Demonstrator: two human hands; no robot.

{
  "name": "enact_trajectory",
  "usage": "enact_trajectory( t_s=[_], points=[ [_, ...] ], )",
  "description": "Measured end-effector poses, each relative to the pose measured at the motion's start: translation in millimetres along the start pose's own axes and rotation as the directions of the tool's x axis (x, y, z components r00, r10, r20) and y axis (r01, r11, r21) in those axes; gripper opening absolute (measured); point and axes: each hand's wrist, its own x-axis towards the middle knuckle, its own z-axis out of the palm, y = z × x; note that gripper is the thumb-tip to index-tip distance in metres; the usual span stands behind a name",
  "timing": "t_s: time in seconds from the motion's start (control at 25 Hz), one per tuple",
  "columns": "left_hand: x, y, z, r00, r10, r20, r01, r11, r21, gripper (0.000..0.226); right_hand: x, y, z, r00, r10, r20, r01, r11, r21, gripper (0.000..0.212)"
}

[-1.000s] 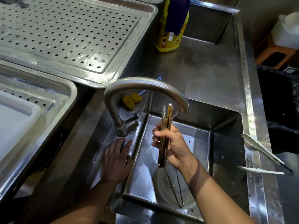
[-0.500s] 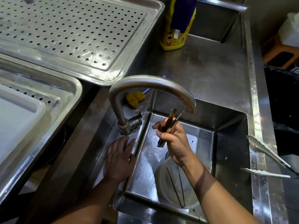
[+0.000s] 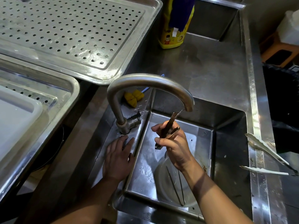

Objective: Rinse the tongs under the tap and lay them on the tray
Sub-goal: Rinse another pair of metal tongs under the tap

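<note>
The perforated tray (image 3: 69, 33) lies far left, well apart from the sink (image 3: 229, 143). Under the tap (image 3: 150, 88), the right hand (image 3: 174, 146) grips the tongs (image 3: 169, 126), tips in the stream (turn them, I'd judge, wetting both arms). The left hand (image 3: 118, 159) rests flat, holding nothing.

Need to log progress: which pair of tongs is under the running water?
The dark tongs in the right hand, tips up at the tap; the pale tongs lie on the sink's right rim.

Dark serrated tongs (image 3: 169, 126) tilted, tip under tap (image 3: 150, 88), perforated tray (image 3: 77, 34) beyond
</note>
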Motion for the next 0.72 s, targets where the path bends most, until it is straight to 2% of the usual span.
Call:
enact_trajectory(
  t_s=[0.16, 0.28, 0.36, 0.56, 0.64, 0.72],
  points=[
    [0, 0, -1, 1.0, -0.005, 0.018, 0.005, 1.0, 0.019, 0.061, 8, -7, 4, 0.998, 0.059, -0.013, -0.058, 0.995, 0.078, 0.049],
    [0, 1, 0, 1.0, -0.016, 0.015, 0.015, 1.0, 0.016, 0.062, 25, -21, 11, 0.979, 0.2, -0.049, -0.193, 0.974, 0.123, 0.025],
    [0, 0, 0, 1.0, -0.012, 0.013, 0.012, 1.0, 0.016, 0.061, 40, -31, 15, 0.958, 0.276, -0.08, -0.272, 0.96, 0.061, 0.027],
    [0, 1, 1, 1.0, 0.003, -0.011, -0.003, 1.0, 0.005, 0.061, 54, -41, 7, 0.9, 0.413, -0.137, -0.412, 0.91, 0.041, 0.063],
    [0, 1, 1, 1.0, 0.006, -0.019, -0.006, 1.0, 0.005, 0.06, 41, -26, -10, 0.877, 0.436, -0.203, -0.449, 0.893, -0.024, 0.059],
    [0, 0, 3, 1.0, 0.009, -0.026, -0.009, 1.0, 0.008, 0.06, 14, 6, -34, 0.846, 0.44, -0.301, -0.504, 0.845, -0.181, 0.044]
  ],
)
